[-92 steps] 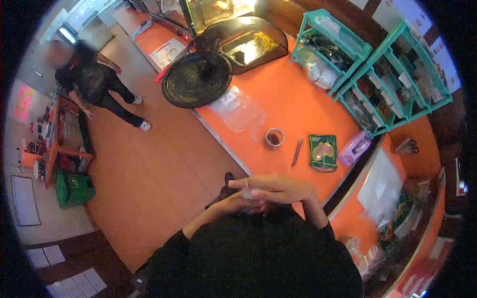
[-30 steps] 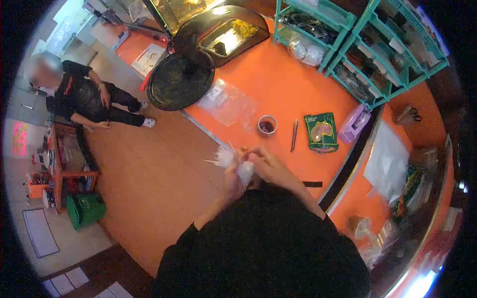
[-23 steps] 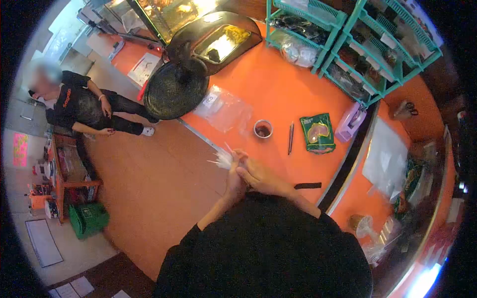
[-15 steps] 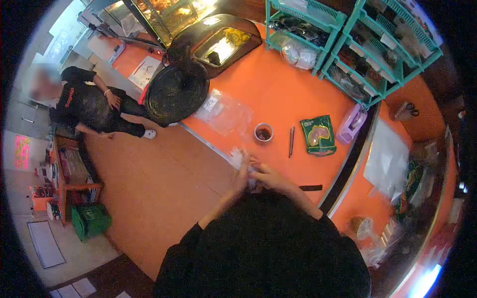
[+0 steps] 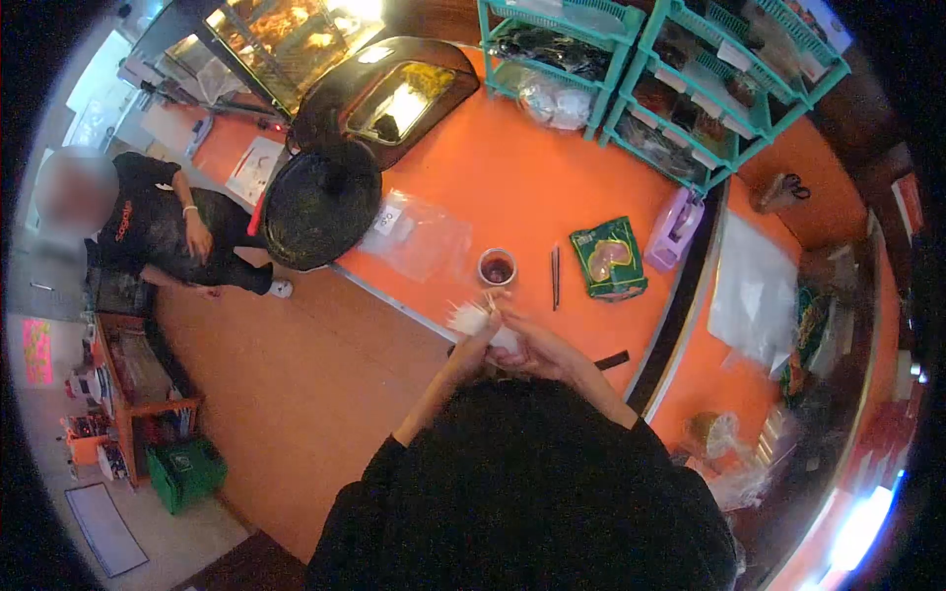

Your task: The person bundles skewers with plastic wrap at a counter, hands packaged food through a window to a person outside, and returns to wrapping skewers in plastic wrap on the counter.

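Your left hand (image 5: pixel 478 344) is closed around a white, tufted bundle with thin, pale stick-like ends (image 5: pixel 468 317), in front of your body by the near edge of the orange bench (image 5: pixel 542 158). The ends fan out past your fingers towards the left, probably because you grip the bundle lower down and leave that part free. Your right hand (image 5: pixel 547 355) meets it from the other side, its fingers bent against the white material, perhaps to steady it; blur and overlap hide whether they pinch it or only touch

Just beyond your fingers, a small round cup with dark contents (image 5: pixel 497 267) stands upright, which would stop the contents from spilling. Beside it, a pair of slim dark sticks (image 5: pixel 556 278) lies flat and roughly parallel, then a green printed packet (image 5: pixel 608 258) and a purple tape dispenser (image 5: pixel 676 231), all near you, likely for easy reach. A short black strip (image 5: pixel 611 361) lies close to your right forearm. On the cup's other side, a clear plastic bag with a white label (image 5: pixel 424 241) lies flat near a round black tray (image 5: pixel 323 207)
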A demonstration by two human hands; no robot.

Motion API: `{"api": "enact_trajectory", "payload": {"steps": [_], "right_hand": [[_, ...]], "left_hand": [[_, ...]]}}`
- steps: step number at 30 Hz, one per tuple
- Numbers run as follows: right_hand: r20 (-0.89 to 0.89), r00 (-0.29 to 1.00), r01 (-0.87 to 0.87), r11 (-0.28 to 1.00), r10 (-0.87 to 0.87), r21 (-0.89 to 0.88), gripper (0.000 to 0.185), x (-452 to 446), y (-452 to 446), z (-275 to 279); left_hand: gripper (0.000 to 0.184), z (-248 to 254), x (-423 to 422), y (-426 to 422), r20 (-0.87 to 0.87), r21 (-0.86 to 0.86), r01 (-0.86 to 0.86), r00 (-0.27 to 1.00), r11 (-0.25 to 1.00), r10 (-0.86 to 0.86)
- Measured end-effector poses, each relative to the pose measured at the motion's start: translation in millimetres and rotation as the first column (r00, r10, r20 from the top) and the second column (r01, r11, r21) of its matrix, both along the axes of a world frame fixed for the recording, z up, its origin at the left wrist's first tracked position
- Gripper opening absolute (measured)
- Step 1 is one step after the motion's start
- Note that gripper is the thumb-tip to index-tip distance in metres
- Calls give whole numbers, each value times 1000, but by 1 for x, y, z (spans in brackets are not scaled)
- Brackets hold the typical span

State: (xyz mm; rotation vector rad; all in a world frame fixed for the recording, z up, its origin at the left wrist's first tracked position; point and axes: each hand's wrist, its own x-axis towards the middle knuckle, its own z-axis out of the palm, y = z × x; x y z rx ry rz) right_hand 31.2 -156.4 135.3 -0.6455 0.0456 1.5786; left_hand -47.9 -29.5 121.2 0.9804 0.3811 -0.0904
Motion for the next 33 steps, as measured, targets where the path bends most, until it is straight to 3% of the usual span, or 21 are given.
{"api": "enact_trajectory", "payload": {"steps": [2,5,6,8,9,11,12,13,14,16,17,19,20,22,23,25,26,28,30,32,33], "right_hand": [[60,984,171,983,-168,-60,30,-4,-1,2],[56,969,241,970,-240,-15,26,-4,0,-10],[56,968,245,970,-243,-15,26,-5,0,-10],[140,955,291,911,-261,-292,26,-6,0,-6],[137,954,295,910,-265,-293,26,-9,0,-12],[272,866,477,856,-419,-200,22,-15,3,-22],[269,866,479,854,-422,-202,22,-16,6,-21],[369,808,561,793,-460,-239,15,-17,9,-18],[465,741,638,722,-484,-266,21,-18,12,-15],[528,690,665,723,-495,-190,20,-18,16,-31],[588,629,684,722,-508,-108,19,-17,19,-28],[612,638,652,751,-467,-107,18,-10,18,-20],[635,644,621,777,-427,-107,18,-6,19,-14],[645,610,650,756,-461,-75,18,-2,18,-28],[652,574,680,732,-495,-43,18,1,18,-31],[699,524,726,685,-486,-68,20,9,20,-35],[743,474,770,631,-473,-90,25,13,22,-36],[812,416,779,621,-410,-85,25,23,20,-43],[869,357,787,612,-343,-82,25,35,20,-59],[936,194,805,593,-295,21,26,49,24,-76],[936,192,804,594,-295,22,26,54,24,-75]], "left_hand": [[34,-8,4,-1,-2,23,-14,1000,1000,14],[31,-10,8,2,-31,91,56,998,994,-54],[29,-4,11,3,-31,188,94,996,978,-89],[28,-11,17,2,-36,285,134,991,949,-129],[27,-21,22,-1,185,544,-12,977,839,-106],[26,-25,24,-6,393,720,-204,908,664,-147],[24,-16,21,-8,288,682,-105,948,724,-133],[24,-14,21,-10,231,657,-56,964,752,-131],[23,-11,21,-12,174,629,-10,976,778,-128],[19,-21,23,-15,447,744,-323,892,584,-76],[19,-20,24,-17,445,746,-323,892,583,-75],[18,-17,25,-19,477,597,-410,873,690,106],[18,-22,26,-17,477,596,-412,872,689,108],[17,-40,29,-8,328,331,-292,927,897,181],[17,-44,31,-7,329,330,-294,926,897,183],[15,-51,35,-5,343,156,-409,876,899,339],[15,-46,36,-2,344,154,-410,875,899,340],[16,-34,35,6,148,153,-349,933,924,328],[16,-31,41,9,127,194,-352,935,915,333],[16,-35,49,15,108,236,-354,935,905,337],[18,-43,53,20,185,210,-346,933,915,310]]}}
